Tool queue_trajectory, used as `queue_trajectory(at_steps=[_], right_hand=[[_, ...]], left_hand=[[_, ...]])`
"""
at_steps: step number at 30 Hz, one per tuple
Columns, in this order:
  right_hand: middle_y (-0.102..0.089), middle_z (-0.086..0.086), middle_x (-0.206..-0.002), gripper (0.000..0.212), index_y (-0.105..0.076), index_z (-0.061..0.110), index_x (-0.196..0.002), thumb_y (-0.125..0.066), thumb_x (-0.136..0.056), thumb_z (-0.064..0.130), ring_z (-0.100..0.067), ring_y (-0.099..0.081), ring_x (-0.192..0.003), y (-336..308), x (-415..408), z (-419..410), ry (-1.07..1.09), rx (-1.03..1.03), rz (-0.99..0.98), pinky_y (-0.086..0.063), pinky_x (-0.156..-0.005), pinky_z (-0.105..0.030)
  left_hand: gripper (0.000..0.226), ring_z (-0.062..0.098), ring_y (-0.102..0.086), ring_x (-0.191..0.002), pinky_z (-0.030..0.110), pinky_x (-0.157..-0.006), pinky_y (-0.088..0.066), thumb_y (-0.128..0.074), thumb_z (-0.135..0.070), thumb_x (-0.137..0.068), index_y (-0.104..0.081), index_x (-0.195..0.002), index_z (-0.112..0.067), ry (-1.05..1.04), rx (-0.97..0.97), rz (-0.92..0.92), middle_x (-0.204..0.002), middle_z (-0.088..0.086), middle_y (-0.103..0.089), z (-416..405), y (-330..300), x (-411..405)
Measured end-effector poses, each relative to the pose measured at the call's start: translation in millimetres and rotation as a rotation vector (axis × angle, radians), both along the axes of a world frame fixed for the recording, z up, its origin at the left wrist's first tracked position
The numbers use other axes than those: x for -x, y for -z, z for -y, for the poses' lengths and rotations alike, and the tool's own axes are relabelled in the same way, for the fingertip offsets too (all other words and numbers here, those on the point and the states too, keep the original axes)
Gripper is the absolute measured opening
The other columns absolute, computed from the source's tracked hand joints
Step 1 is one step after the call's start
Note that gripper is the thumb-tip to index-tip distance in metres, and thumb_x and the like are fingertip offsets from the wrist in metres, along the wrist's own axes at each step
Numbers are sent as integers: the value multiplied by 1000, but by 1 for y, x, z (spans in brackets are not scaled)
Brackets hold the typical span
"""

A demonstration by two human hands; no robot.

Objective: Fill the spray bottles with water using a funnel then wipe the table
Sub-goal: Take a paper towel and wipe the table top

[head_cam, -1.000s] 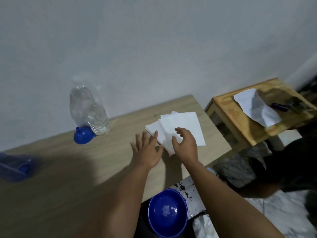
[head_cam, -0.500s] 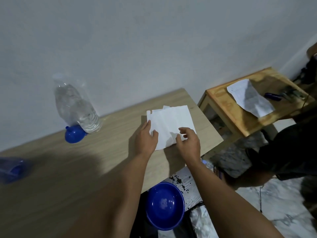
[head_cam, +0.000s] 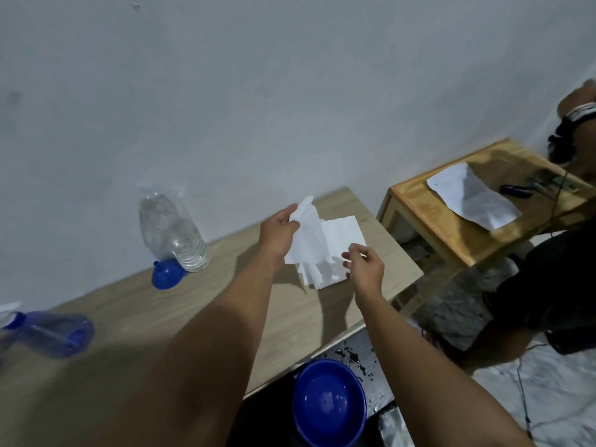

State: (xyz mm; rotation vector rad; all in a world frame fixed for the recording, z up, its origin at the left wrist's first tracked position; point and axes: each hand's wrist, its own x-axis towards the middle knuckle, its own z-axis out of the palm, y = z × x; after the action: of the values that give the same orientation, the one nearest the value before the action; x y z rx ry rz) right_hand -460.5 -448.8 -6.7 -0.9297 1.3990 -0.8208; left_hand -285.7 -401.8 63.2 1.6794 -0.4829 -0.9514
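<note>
A stack of white tissues lies on the right end of the light wooden table. My left hand pinches one tissue sheet and holds it lifted above the stack. My right hand has curled fingers that pinch the stack's near right corner. A clear water bottle stands by the wall, with a blue funnel lying at its base. A blue spray bottle lies on its side at the table's far left.
A blue bowl holding some water sits below the table's near edge. To the right stands a small wooden side table with a paper sheet and a pen. Another person's arm is at the far right.
My left hand has lifted one tissue sheet up off the stack. My right hand has shifted to the stack's near right corner. The camera view has tilted to the left.
</note>
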Motion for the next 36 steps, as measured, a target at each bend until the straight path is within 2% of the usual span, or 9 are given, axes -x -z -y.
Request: queue_trajectory(at_steps=[5,9,13,16,19,23,29,34,36], right_hand=[[-73,-9,-122,45,-58,28,-126,-60,-98,64,-35,-71,-114,-20,-12,-2,-256,-346,304,-59,-97,-53],[-72,-16,-128,58,-59,18,-137,-84,-88,35,-37,-74,-111,-29,-24,-9,-232,-288,415,-64,-80,-49],[-71,-1,-111,53,-54,31,-133,-80,-90,14,-27,-74,-99,-38,-48,-28,-198,-125,260,-63,-87,-48],[-72,-4,-107,38,-57,28,-120,-76,-92,10,-22,-72,-92,-35,-69,-52,-282,-23,196,-58,-81,-36],[-73,-4,-113,20,-70,20,-96,-72,-92,1,-21,-69,-95,-24,-99,-84,-427,61,164,-54,-78,-27],[-78,-7,-110,23,-81,17,-94,-72,-90,-4,-18,-72,-86,-15,-145,-146,-638,41,110,-57,-80,-28],[-77,-6,-105,27,-81,18,-100,-71,-90,-5,-18,-68,-82,-3,-207,-257,-932,90,43,-54,-81,-30],[-77,-5,-112,26,-80,16,-113,-71,-94,1,-11,-69,-83,12,-258,-336,-1119,155,-2,-49,-72,-7],[-77,-5,-115,26,-79,16,-117,-72,-95,5,-15,-70,-88,18,-279,-369,-1160,165,-22,-50,-78,-13]], left_hand=[[47,20,-66,-112,44,-102,-51,-60,-4,-89,-67,-128,-30,48,41,-76,-124,-6,-69,-10,-10,-10],[56,20,-68,-109,46,-100,-52,-56,5,-88,-61,-134,-25,34,37,-70,-124,-5,-69,-34,-5,-19],[76,29,-68,-106,48,-93,-55,-48,19,-85,-44,-148,-23,-77,29,-150,-127,11,-66,-74,0,-32],[77,28,-67,-100,42,-85,-57,-41,23,-85,-44,-146,-23,-178,63,-281,-130,17,-62,-115,2,-43],[69,31,-65,-110,49,-99,-52,-37,23,-80,-60,-129,-19,-327,92,-329,-130,14,-64,-161,8,-60],[58,27,-67,-110,49,-100,-52,-44,18,-78,-72,-108,-23,-476,15,-242,-118,3,-72,-240,12,-85],[44,27,-68,-103,46,-92,-57,-53,6,-87,-73,-117,-19,-698,-57,-137,-115,0,-72,-381,30,-118],[42,20,-70,-96,42,-89,-58,-52,4,-83,-78,-107,-20,-842,-189,119,-102,-3,-75,-477,42,-157],[41,17,-70,-96,36,-88,-58,-53,4,-83,-78,-107,-17,-885,-235,166,-104,-2,-76,-509,48,-175]])
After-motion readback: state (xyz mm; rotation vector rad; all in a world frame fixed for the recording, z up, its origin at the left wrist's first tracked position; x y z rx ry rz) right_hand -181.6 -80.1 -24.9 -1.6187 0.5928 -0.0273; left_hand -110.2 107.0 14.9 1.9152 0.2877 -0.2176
